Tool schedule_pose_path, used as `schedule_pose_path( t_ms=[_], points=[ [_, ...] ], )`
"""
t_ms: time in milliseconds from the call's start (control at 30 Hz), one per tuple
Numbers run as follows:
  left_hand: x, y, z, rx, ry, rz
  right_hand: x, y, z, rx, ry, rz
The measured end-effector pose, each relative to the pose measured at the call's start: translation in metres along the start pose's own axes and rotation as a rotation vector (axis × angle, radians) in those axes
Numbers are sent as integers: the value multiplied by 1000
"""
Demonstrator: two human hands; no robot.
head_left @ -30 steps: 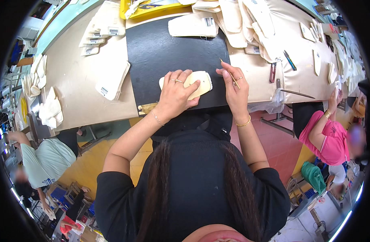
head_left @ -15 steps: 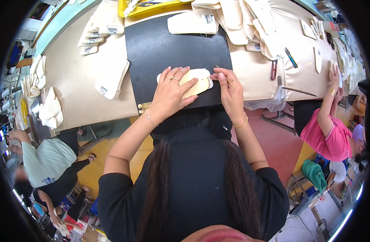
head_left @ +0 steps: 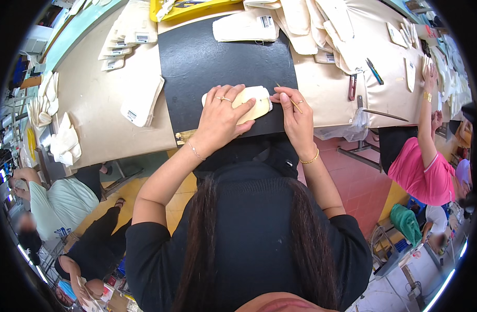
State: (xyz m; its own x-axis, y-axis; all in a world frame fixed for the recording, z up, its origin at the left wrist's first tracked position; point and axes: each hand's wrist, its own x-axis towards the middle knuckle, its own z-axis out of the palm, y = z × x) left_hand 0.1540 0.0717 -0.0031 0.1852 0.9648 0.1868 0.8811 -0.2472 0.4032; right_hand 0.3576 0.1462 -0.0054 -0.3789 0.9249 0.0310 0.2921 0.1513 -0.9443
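A cream fabric piece (head_left: 259, 107), rounded and sock-like, lies on the black mat (head_left: 217, 65). My left hand (head_left: 222, 113) spreads over its left part and grips it against the mat, the index finger and thumb reaching across it. At its right end, beside a whiter bunched edge, is my right hand (head_left: 297, 112), pinching a slim gold-coloured needle-like tool (head_left: 298, 107). The tool's thin tip pokes out beyond the fingers, over the mat. Whether the right fingertips touch the fabric, I cannot tell.
Labelled cream pieces (head_left: 243, 28) lie at the mat's far edge, with stacks to left (head_left: 132, 31) and right (head_left: 329, 31). A yellow tray (head_left: 189, 9) stands behind. Rightward are a red cutter (head_left: 352, 87), a pen (head_left: 375, 72), a plastic bag (head_left: 357, 125) and a co-worker in pink (head_left: 423, 166).
My hands keep nearly the same hold and place; the view has shifted slightly. The co-worker in pink has raised an arm farther across the table, and a person at lower left has shifted.
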Motion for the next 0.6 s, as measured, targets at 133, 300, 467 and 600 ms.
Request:
schedule_pose_path(
  t_ms=[133,300,467,600],
  points=[
    [0,2,1,0,6,-4,1,2,0,-32,-12,-4],
    [1,3,2,7,-4,-9,2,3,-2,48,-4,-36],
    [1,5,2,14,7,-17,5,2,-3,-16,14,-20],
    [1,8,3,15,12,-37,7,0,2,128,70,75]
  ],
)
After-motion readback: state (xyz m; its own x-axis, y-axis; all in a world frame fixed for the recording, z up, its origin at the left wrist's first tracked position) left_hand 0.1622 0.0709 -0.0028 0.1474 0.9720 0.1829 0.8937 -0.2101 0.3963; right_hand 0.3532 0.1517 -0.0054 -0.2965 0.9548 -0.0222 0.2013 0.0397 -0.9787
